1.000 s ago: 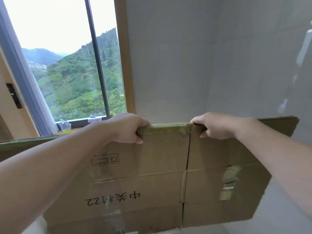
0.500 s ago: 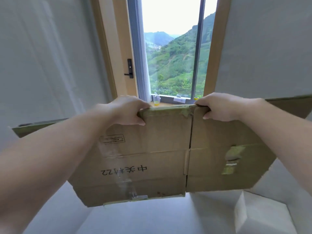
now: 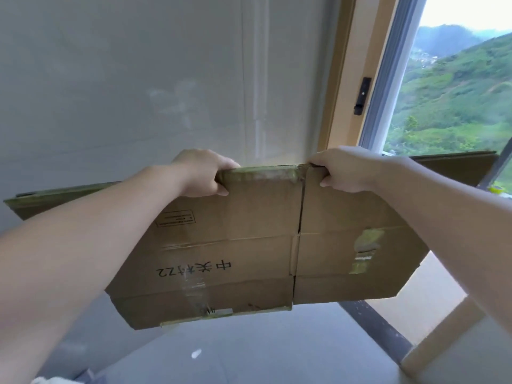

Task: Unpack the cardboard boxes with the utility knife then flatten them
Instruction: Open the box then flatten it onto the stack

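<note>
A flattened brown cardboard box (image 3: 249, 245) hangs upright in the air in front of me, its printed side facing me with the black lettering upside down. My left hand (image 3: 202, 173) grips its top edge left of the centre seam, fingers curled over the far side. My right hand (image 3: 343, 170) grips the same edge just right of the seam. Side flaps stick out beyond both forearms. Strips of tape cling to the top edge and the lower panels. No utility knife is in view.
A pale grey wall (image 3: 138, 79) stands straight ahead. A wood-framed window (image 3: 457, 92) with a black handle lies to the right, green hills beyond it. Grey floor (image 3: 249, 350) shows under the box, with a dark threshold strip (image 3: 379, 331) and a pale block at lower right.
My view has swung left, so the window slid from centre to the right edge and the wall fills the frame. Both hands keep the same grip on the box's top edge.
</note>
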A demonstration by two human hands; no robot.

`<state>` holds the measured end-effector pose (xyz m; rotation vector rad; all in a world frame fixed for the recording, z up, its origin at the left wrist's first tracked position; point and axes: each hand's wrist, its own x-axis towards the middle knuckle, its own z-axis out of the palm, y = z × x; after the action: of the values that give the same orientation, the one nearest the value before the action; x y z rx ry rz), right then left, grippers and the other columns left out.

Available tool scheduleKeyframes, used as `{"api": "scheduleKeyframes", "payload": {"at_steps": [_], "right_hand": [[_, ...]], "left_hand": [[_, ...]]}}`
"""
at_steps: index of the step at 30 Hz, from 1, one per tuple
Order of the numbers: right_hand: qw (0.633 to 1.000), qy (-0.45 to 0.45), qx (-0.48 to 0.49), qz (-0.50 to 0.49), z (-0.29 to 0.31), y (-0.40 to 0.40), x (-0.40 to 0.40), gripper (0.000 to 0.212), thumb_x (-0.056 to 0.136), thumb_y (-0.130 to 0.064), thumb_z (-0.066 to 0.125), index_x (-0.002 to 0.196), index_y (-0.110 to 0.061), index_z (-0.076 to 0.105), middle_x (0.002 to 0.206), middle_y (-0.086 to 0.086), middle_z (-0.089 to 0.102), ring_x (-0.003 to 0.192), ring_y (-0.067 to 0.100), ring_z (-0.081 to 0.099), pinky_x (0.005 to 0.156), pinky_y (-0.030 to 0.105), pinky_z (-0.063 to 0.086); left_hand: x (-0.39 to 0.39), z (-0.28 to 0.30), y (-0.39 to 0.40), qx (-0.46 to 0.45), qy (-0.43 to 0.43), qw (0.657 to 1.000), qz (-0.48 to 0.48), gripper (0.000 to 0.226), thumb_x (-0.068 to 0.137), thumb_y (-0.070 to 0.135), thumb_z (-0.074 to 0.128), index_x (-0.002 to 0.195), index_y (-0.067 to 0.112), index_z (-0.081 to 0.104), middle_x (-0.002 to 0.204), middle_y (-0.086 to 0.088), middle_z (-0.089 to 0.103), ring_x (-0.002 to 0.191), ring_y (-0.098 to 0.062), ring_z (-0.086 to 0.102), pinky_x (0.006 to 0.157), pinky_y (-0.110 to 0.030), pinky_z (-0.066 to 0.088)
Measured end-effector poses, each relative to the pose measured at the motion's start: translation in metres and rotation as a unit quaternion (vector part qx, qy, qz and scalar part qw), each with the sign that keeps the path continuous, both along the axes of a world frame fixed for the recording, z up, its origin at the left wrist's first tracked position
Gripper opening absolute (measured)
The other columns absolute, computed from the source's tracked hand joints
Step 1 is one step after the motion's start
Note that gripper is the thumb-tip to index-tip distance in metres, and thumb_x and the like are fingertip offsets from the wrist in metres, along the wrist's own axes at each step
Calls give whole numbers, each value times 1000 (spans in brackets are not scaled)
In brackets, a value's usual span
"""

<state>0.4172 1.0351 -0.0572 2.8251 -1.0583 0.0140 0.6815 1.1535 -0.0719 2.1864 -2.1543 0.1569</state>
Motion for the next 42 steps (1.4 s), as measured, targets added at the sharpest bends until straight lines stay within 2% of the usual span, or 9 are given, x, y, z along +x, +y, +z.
{"api": "scheduleKeyframes", "payload": {"at_steps": [4,10,15,17,19,22,28,36,42], "right_hand": [[999,0,-4,54,-12,-19,78,18,89,-18,59,106,-18,54,99,1,58,87,24,50,71,34,42],[990,6,8,138,-27,-42,176,20,88,-19,61,107,-17,53,100,3,61,90,29,56,67,33,42],[979,17,4,203,-59,-69,242,25,88,-21,61,111,-20,55,102,2,62,91,28,55,68,32,39],[973,22,1,229,-79,-84,265,25,87,-22,60,112,-22,55,103,2,62,93,28,56,68,31,36],[967,34,7,253,-103,-101,285,23,87,-23,60,109,-23,55,98,0,61,85,26,53,67,31,35],[958,53,15,282,-153,-129,314,20,86,-22,58,105,-23,54,97,-1,63,87,27,58,65,31,36],[946,95,34,309,-288,-154,378,23,84,-16,52,105,-24,50,99,-2,64,90,26,61,67,32,42],[934,153,94,309,-495,-139,421,27,87,-11,48,110,-23,48,106,0,61,96,27,61,66,32,35],[925,166,136,314,-583,-135,442,29,85,-8,47,111,-22,48,105,2,61,94,29,61,67,32,36]], "left_hand": [[59,1,12,15,4,997,72,55,81,37,71,129,50,49,124,17,61,116,-15,53,84,-25,39],[132,-10,29,27,22,988,150,54,82,37,70,129,52,48,125,17,61,117,-17,53,84,-28,40],[179,-53,25,44,49,973,222,56,82,39,70,131,52,45,130,13,59,120,-22,52,99,-39,43],[191,-77,18,53,50,966,249,57,84,39,69,134,49,44,133,10,57,122,-22,51,101,-36,40],[201,-103,7,67,42,958,274,56,86,39,67,136,47,42,134,8,56,123,-23,50,98,-31,37],[222,-155,-13,94,27,949,299,56,88,42,63,138,49,38,136,6,55,123,-25,50,99,-33,37],[272,-284,-32,142,35,947,286,49,96,39,52,141,47,34,135,14,55,118,-18,54,95,-33,40],[299,-485,-17,219,36,941,254,44,99,38,42,141,45,31,124,8,59,110,-22,57,83,-31,40],[311,-570,-7,254,76,924,277,45,99,38,42,142,45,30,125,9,59,112,-20,56,82,-31,38]]}}
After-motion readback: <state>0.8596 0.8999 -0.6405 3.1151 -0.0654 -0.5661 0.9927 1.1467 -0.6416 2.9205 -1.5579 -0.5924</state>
